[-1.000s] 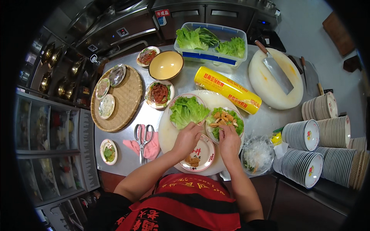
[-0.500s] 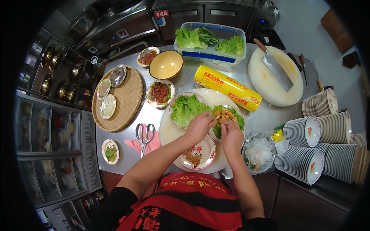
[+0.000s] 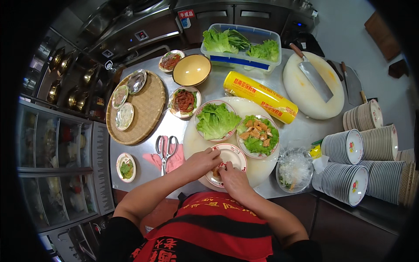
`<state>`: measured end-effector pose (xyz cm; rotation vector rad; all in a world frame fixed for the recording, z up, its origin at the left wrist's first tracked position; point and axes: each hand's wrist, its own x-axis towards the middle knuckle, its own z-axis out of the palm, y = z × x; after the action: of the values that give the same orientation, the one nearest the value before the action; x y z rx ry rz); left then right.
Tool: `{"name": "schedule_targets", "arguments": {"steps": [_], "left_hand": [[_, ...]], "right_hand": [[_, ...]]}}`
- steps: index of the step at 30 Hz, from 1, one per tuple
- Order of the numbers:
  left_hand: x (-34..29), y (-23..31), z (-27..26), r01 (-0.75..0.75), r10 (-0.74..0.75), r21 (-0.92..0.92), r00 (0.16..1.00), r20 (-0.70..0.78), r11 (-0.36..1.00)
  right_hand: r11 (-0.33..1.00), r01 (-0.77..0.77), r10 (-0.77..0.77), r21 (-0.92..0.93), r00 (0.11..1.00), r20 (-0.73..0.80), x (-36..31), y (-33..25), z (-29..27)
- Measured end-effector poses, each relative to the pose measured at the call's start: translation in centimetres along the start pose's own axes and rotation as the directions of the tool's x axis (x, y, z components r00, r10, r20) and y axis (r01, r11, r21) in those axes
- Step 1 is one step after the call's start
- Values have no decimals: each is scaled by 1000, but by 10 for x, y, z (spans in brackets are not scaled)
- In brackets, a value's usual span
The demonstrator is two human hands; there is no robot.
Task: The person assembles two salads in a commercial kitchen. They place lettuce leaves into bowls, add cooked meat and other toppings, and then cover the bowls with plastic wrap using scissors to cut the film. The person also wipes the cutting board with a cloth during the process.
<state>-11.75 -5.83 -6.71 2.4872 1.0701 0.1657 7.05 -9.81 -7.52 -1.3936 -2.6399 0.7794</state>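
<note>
Both my hands are over the near white plate with a red-patterned rim (image 3: 238, 153). A few tan-brown food pieces (image 3: 215, 173) show on it, partly hidden by my fingers. My left hand (image 3: 204, 162) curls over the plate's left side, fingertips closed; what they hold is hidden. My right hand (image 3: 235, 178) pinches at the tan pieces, fingers bent together. Beyond it to the right, a plate of lettuce (image 3: 263, 146) carries several tan-brown pieces (image 3: 258, 130) on top. Left of that lies a plate of bare lettuce leaves (image 3: 216, 121). All three plates rest on a round white board (image 3: 190, 136).
A yellow wrap box (image 3: 261, 97) lies behind the plates. Scissors (image 3: 165, 153) rest on a pink cloth at left, near a woven tray (image 3: 150, 111). A cleaver (image 3: 315, 79) lies on another board. Stacked plates (image 3: 336, 148) and a plastic-covered bowl (image 3: 293, 170) stand at right.
Both hands have moved from the right lettuce plate back toward me, down to the near plate. The lettuce plate and its tan pieces are now uncovered.
</note>
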Motion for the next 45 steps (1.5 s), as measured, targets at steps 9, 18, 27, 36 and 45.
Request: {"name": "schedule_targets", "arguments": {"steps": [9, 18, 27, 36, 45], "left_hand": [[10, -6, 14, -94, 67, 203, 989, 135, 975], [59, 11, -11, 166, -219, -340, 968, -121, 926], [131, 27, 32, 276, -439, -511, 868, -231, 814], [96, 22, 6, 258, -410, -425, 855, -318, 868], [-19, 20, 13, 20, -15, -95, 999, 52, 995]], "right_hand": [[859, -171, 343, 483, 893, -293, 5, 37, -63], [895, -261, 399, 362, 831, -388, 14, 99, -64], [858, -428, 514, 284, 710, -481, 9, 89, -47], [941, -176, 319, 289, 747, -583, 2, 64, -48], [965, -41, -17, -258, 976, -218, 12, 18, -5]]}}
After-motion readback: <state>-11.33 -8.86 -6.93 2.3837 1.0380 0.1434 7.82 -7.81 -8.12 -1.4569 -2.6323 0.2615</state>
